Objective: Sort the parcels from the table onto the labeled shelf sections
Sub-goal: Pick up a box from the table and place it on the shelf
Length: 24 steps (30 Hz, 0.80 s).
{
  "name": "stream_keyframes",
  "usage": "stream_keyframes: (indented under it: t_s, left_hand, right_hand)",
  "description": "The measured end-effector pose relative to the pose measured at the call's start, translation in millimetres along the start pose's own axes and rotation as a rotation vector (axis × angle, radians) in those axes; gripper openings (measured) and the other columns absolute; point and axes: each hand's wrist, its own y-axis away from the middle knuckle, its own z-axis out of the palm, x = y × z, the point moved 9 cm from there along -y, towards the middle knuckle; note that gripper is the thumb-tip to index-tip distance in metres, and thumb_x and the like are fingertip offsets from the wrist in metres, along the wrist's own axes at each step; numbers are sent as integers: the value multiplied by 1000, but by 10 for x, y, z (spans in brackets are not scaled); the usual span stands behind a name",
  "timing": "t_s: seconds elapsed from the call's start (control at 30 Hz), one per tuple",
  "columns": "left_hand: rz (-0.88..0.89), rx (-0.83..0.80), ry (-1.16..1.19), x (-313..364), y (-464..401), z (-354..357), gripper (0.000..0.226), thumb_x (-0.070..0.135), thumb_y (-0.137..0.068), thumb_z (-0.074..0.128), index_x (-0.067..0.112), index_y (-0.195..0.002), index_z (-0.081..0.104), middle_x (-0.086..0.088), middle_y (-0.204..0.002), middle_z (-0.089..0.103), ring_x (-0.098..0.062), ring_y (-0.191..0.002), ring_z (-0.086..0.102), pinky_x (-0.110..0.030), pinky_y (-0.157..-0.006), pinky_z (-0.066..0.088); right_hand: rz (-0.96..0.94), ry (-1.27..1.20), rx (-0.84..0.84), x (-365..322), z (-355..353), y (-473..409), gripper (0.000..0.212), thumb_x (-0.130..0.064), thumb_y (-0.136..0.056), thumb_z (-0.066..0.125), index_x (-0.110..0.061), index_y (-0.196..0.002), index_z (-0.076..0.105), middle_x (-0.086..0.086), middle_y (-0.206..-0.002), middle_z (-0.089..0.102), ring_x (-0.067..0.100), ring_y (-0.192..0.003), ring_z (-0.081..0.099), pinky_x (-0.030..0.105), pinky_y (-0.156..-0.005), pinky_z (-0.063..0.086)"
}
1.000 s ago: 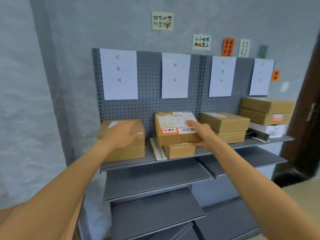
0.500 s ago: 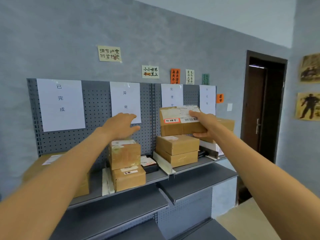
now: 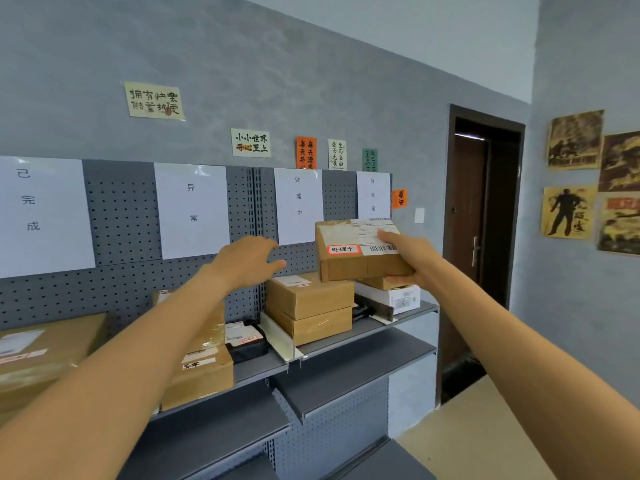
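My right hand [image 3: 410, 256] grips a brown cardboard parcel [image 3: 360, 252] with a white shipping label and a red-edged sticker. It hangs in the air above two stacked brown boxes [image 3: 310, 308] on the top shelf [image 3: 374, 329], below the third paper sign [image 3: 298, 206]. My left hand [image 3: 247, 259] is held out empty, fingers apart, just left of the parcel and apart from it, in front of the pegboard [image 3: 121, 216]. More brown parcels [image 3: 202, 370] stand under the second sign [image 3: 191, 209], and a large one [image 3: 41, 351] under the first sign [image 3: 38, 216].
A white box [image 3: 398, 297] and a brown box lie under the fourth sign [image 3: 373, 195]. A black pouch [image 3: 246, 342] lies beside the middle parcels. Lower shelves [image 3: 349, 370] jut out below. A dark doorway [image 3: 479, 251] stands right of the rack; posters [image 3: 573, 174] hang on the right wall.
The view has swung right along the rack. My right hand has carried the parcel right, from the second section to above the third section's boxes. My left hand followed, still empty.
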Motion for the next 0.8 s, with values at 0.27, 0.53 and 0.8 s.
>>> stream_keyframes:
  t_s: [0.27, 0.53, 0.8]
  left_hand:
    - [29, -74, 33, 32, -497, 739, 55, 50, -96, 46, 18, -141, 45, -4, -145, 45, -23, -133, 41, -43, -104, 41]
    - [43, -39, 94, -239, -1291, 1212, 54, 48, -97, 45, 18, -141, 45, -3, -146, 45, -22, -133, 41, -42, -103, 41]
    - [-24, -75, 83, -849, -1882, 1660, 55, 46, -97, 45, 14, -142, 43, -7, -144, 47, -24, -131, 44, -42, -102, 42]
  right_hand:
    - [10, 59, 69, 211, -148, -467, 31, -39, -88, 68, -21, -111, 56, 2, -98, 66, 20, -85, 63, 29, -45, 54]
    - [17, 59, 91, 125, 40, -1408, 41, -41, -85, 71, -16, -113, 55, 5, -95, 65, 20, -80, 64, 26, -40, 52]
    - [35, 50, 25, 318, 613, -2309, 30, -41, -85, 72, -20, -98, 54, 4, -100, 64, 20, -86, 63, 27, -41, 53]
